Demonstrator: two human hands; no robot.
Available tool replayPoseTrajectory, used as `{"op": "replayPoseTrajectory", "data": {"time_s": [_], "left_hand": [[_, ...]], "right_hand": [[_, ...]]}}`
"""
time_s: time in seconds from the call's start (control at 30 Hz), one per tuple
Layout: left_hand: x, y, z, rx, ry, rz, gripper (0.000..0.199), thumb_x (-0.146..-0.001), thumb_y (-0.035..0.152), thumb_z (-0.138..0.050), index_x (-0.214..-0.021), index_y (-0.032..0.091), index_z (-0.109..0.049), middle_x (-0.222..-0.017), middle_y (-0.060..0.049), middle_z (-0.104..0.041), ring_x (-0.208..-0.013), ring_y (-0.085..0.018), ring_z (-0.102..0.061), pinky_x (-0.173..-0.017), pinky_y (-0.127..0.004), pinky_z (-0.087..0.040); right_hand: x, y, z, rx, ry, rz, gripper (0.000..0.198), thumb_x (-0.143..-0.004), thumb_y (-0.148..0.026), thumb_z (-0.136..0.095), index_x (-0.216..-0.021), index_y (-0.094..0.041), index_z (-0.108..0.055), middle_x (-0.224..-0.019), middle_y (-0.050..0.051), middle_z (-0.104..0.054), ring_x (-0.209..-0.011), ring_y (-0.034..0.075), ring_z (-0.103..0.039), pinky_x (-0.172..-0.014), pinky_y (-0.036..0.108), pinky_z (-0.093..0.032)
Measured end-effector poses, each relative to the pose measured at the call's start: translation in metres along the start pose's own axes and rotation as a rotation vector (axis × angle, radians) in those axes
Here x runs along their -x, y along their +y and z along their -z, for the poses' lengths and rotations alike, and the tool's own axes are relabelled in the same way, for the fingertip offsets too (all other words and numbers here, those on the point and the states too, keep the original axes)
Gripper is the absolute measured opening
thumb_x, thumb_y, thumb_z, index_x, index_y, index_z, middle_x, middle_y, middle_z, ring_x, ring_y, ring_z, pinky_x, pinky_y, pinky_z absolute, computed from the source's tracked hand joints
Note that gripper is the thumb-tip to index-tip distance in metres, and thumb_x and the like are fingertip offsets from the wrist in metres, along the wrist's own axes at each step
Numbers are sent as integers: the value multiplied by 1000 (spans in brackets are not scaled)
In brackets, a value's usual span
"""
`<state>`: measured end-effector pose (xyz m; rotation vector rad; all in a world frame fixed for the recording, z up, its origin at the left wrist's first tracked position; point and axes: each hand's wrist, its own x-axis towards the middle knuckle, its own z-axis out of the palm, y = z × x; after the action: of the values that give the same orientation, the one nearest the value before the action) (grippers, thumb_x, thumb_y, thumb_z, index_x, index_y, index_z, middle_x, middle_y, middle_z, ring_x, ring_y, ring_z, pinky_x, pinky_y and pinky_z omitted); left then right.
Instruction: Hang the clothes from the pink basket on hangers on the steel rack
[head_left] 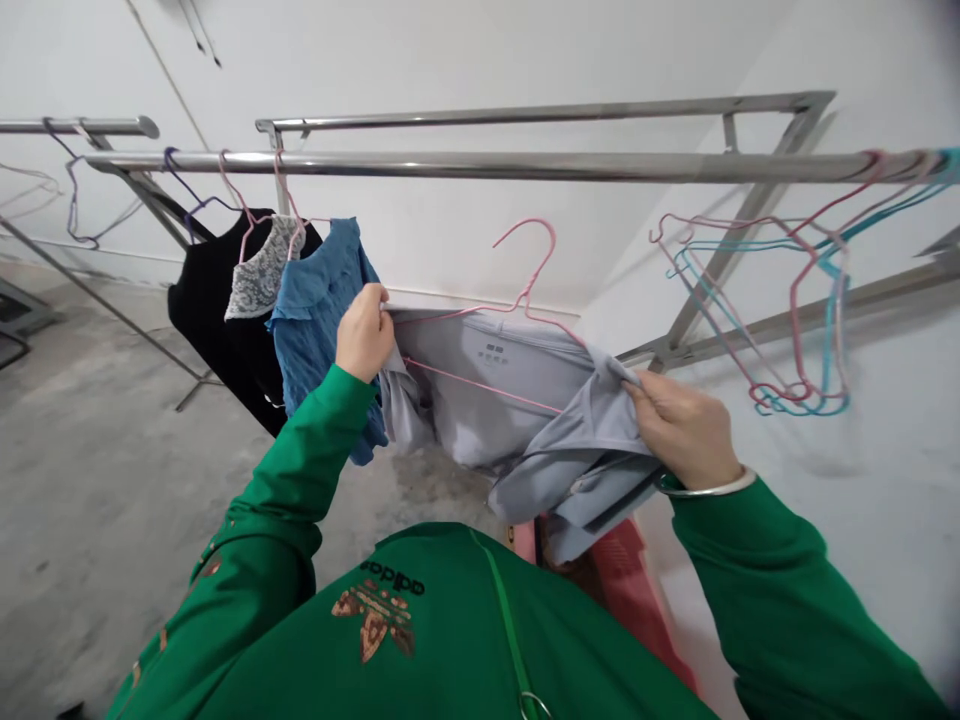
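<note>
A light grey shirt (465, 420) is stretched sideways between my two hands. Inside its neck opening sits a pink wire hanger (531, 285), whose hook points up below the rail and does not touch it. My left hand (365, 335) pinches the shirt at its left shoulder, close to a blue ruffled blouse (319, 290). At the other shoulder, my right hand (686, 425) is closed on the fabric. Part of the shirt hangs in folds beneath the right hand.
A metal rail (465, 166) runs across in front of me. Black garments (214, 290), one with a white lace collar (262, 270), hang at left. Several bare pink and blue hangers (814, 290) hang at right. Below the shirt is a red plastic container (630, 580).
</note>
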<state>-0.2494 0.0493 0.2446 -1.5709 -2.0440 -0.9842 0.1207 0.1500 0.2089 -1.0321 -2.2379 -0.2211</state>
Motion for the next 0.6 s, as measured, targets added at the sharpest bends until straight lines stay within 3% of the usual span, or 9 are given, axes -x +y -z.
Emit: {"op": "replayPoseTrajectory", "data": {"time_s": [0.1,0.2,0.4,0.6], "left_hand": [[-3,10,19,-30,64,-61,29,-79,6,-38,-102,19,-51,-97,-7,-60,-95,-20,-59,-85,-32,-48],[-9,11,33,-137,-32,-100,30,-82,7,-40,-108,18,-52,-101,-10,-58,-97,-22,-59,-84,-33,-47],[-38,-36,33,-328,-325,-175,27,-75,0,-40,-89,17,-56,-95,-13,-55,-87,-24,-58,-73,-35,-48],[-40,-65,25,-292,-268,-130,18,-73,3,-46,-78,20,-50,-99,-12,-50,-93,-26,-57,-79,-42,-49]], "right_hand": [[1,5,-6,55,-4,-18,32,-90,-30,-39,-97,-19,-68,-94,12,-74,-86,27,-69,-65,32,-49],[-1,8,-3,137,-21,-23,32,-90,-29,-38,-95,-17,-68,-92,12,-74,-84,25,-68,-62,31,-43],[-7,12,5,262,-30,-25,29,-88,-24,-40,-95,-16,-68,-87,10,-73,-78,22,-66,-56,30,-33],[-7,16,2,302,-90,-54,28,-87,-23,-43,-98,-15,-67,-90,13,-73,-77,23,-63,-57,30,-29]]}}
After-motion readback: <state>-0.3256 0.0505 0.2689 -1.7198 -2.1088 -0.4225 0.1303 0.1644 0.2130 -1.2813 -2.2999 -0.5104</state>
